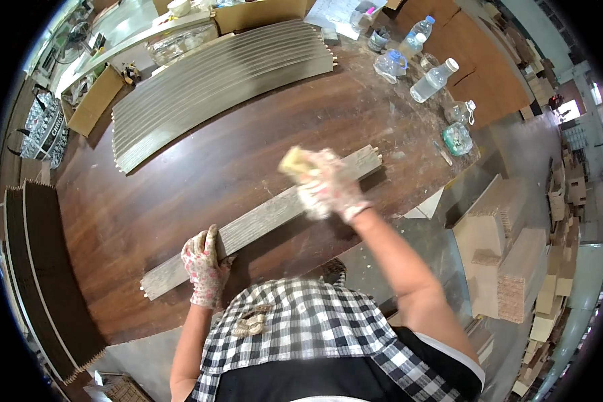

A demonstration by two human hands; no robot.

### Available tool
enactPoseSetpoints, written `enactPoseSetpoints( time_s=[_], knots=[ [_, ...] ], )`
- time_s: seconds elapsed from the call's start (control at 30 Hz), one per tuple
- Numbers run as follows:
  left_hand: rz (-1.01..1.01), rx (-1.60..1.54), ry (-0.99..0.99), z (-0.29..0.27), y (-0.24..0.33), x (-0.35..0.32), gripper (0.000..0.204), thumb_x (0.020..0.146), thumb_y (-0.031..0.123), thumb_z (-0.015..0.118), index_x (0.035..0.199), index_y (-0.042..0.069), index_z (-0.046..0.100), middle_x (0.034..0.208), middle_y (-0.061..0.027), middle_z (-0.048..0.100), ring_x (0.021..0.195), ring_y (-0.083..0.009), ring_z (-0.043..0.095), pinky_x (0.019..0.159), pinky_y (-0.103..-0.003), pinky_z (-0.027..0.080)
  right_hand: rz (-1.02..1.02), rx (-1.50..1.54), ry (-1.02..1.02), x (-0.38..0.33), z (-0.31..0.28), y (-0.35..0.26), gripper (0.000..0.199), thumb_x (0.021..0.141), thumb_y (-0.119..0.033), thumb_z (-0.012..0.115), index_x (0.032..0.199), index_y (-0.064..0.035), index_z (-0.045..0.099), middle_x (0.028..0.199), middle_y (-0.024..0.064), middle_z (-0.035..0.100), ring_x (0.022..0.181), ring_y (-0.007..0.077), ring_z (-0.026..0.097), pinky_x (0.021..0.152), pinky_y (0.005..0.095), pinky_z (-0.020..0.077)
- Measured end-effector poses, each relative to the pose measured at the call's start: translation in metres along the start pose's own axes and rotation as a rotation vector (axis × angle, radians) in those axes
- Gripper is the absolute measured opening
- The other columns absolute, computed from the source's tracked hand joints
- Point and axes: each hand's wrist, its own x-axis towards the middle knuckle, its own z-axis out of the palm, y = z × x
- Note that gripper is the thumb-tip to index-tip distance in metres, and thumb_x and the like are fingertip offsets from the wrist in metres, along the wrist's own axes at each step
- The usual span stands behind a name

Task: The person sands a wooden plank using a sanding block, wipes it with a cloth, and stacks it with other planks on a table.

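A grey wood-grain slat [264,218] with small dowel pegs at both ends lies slantwise on the brown table. My left hand [204,266], in a white glove with pink print, is closed over the slat towards its near left end. My right hand [331,187], gloved the same way and smeared by motion, is over the slat's far right half. It grips a yellowish block [293,163], like a sponge or sanding pad; blur hides its exact kind. Whether the block touches the slat cannot be told.
Behind lies a row of similar slats [224,84]. Plastic bottles [434,80] and jars line the right side of the brown table [161,214]. Dark stacked slats [53,275] stand at left, beyond an open cardboard box [95,104]. Pale stacked boards [502,254] are at right.
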Motion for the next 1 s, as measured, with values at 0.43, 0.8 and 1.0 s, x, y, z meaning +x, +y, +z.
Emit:
enactPoseSetpoints(
  time_s=[0.43, 0.8, 1.0],
  knots=[
    [0.004, 0.003, -0.002, 0.001, -0.004, 0.000, 0.085, 0.061, 0.024, 0.087, 0.137, 0.010, 0.053, 0.125, -0.0098, 0.056, 0.119, -0.0307, 0.053, 0.106, -0.051, 0.036, 0.179, -0.739, -0.175, 0.037, -0.122, 0.070, 0.036, 0.092, -0.039, 0.063, 0.119, -0.0166, 0.069, 0.112, 0.0169, 0.068, 0.106, 0.0351, 0.066, 0.092, 0.0444, 0.0527],
    [0.000, -0.016, -0.031, 0.000, -0.006, -0.002, 0.089, 0.059, 0.023, 0.088, 0.139, 0.010, 0.052, 0.126, -0.0116, 0.056, 0.120, -0.0327, 0.052, 0.107, -0.052, 0.036, 0.175, -0.589, -0.134, 0.048, -0.136, 0.082, 0.035, 0.091, -0.035, 0.067, 0.120, -0.0153, 0.070, 0.113, 0.0171, 0.069, 0.107, 0.0334, 0.066, 0.093, 0.0419, 0.0528],
    [0.007, -0.052, -0.010, -0.001, -0.001, 0.005, 0.086, 0.059, 0.023, 0.089, 0.137, 0.009, 0.054, 0.127, -0.0099, 0.056, 0.122, -0.0319, 0.050, 0.107, -0.051, 0.037, 0.411, -0.923, -0.103, 0.045, -0.133, 0.101, 0.030, 0.092, -0.035, 0.063, 0.114, -0.0148, 0.069, 0.111, 0.0161, 0.070, 0.108, 0.0343, 0.065, 0.090, 0.0455, 0.0528]
  ],
)
